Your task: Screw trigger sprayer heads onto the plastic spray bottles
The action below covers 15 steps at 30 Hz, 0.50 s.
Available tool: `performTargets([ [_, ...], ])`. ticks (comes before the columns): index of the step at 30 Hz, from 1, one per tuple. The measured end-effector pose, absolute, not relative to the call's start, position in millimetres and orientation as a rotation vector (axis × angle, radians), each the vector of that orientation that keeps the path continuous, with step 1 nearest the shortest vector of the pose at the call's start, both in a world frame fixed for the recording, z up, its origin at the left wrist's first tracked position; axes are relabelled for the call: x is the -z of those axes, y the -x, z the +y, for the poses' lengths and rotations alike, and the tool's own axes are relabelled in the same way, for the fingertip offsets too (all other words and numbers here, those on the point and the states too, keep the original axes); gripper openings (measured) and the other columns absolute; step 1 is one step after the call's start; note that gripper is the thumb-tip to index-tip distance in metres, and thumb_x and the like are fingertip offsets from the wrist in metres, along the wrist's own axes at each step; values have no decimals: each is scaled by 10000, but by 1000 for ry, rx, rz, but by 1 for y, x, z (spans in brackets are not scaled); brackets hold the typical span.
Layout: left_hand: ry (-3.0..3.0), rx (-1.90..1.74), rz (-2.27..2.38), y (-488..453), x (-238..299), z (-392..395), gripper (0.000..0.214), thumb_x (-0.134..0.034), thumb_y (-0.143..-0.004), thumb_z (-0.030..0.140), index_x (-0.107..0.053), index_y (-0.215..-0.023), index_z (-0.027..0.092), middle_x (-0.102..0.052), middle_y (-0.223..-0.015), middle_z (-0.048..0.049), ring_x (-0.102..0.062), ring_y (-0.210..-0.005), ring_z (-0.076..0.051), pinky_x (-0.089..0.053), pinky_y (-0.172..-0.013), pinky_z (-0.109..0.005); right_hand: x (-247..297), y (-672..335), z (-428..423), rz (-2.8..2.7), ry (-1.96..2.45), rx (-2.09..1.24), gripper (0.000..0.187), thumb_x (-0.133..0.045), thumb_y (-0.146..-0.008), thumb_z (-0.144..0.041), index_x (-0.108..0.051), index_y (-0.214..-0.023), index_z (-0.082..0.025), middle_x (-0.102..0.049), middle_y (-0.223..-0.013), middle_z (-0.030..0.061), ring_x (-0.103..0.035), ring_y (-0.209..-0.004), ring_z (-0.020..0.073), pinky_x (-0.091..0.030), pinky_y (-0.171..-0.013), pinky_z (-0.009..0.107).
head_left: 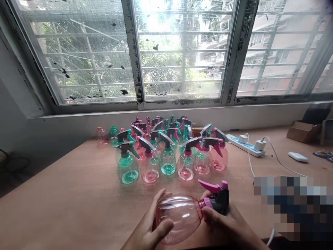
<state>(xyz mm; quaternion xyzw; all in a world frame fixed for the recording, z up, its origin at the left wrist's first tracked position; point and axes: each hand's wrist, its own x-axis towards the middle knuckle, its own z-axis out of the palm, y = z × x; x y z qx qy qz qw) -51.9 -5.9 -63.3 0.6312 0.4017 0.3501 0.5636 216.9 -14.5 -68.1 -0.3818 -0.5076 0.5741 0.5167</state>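
Observation:
A clear pink spray bottle (179, 217) lies on its side in the air above the table's near edge, its neck to the right. My left hand (153, 222) is closed around the bottle's base end, thumb on the near side. At the neck, my right hand (221, 218) grips the pink collar (207, 202) beneath the black spray head (221, 199) with its pink trigger. Some of the right fingers are hidden behind the bottle. Just beyond stand several upright spray bottles, among them a green one (128, 170) and a pink one (150, 170).
Bottles without spray heads, one pink (101, 136), stand at the table's far left. Right of the group lies a power strip (244, 144) with plugs and white cables. A white mouse-like object (298, 157) and a cardboard box (304, 131) are farther right. A blurred patch covers the right front.

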Motion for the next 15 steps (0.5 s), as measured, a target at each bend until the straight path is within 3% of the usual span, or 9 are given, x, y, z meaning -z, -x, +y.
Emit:
performTargets([
  [4,-1628,-846,923,47,62,-11,1246,-866,-767,451,1,-1640,253,-349,-1652,-151,-329,-1531,-349,-194,-1283,-477,69,-218,-11,-1212,954,-1376,453,-785,-806,-575,-568,-945,-202,-629,-602,-37,-574,-486,143,-472,-505,272],
  [6,-1695,-851,934,46,62,-12,1337,-906,-727,438,55,-1643,281,-328,-1664,-145,-302,-1542,-363,-164,-1287,-493,69,-218,-10,-1216,978,-1368,451,-781,-806,-580,-571,-928,-201,-614,-585,-44,-564,-474,141,-467,-492,270],
  [8,-1656,-865,918,47,63,-10,1314,-870,-732,561,37,-1645,296,-283,-1687,-138,-275,-1553,-373,-159,-1287,-501,68,-218,-11,-1221,976,-1368,453,-786,-798,-583,-574,-922,-202,-608,-586,-45,-554,-471,139,-459,-492,270],
  [11,-1539,-901,880,51,67,-4,1163,-615,-801,803,-34,-1639,245,-274,-1682,-185,-318,-1532,-385,-196,-1270,-531,66,-217,-13,-1245,936,-1392,448,-794,-798,-570,-583,-932,-198,-608,-600,-44,-548,-491,134,-453,-516,269],
  [13,-1533,-889,897,53,70,-1,1070,-537,-842,815,-114,-1618,214,-319,-1653,-218,-356,-1508,-396,-198,-1257,-572,67,-217,-14,-1275,910,-1401,430,-793,-810,-552,-587,-921,-191,-608,-589,-43,-548,-507,130,-449,-537,264],
  [15,-1540,-851,916,52,72,0,1020,-650,-845,724,-171,-1594,223,-345,-1640,-208,-353,-1509,-392,-186,-1259,-578,68,-217,-13,-1279,897,-1405,425,-792,-816,-546,-583,-924,-191,-606,-585,-45,-547,-506,127,-446,-540,262],
])
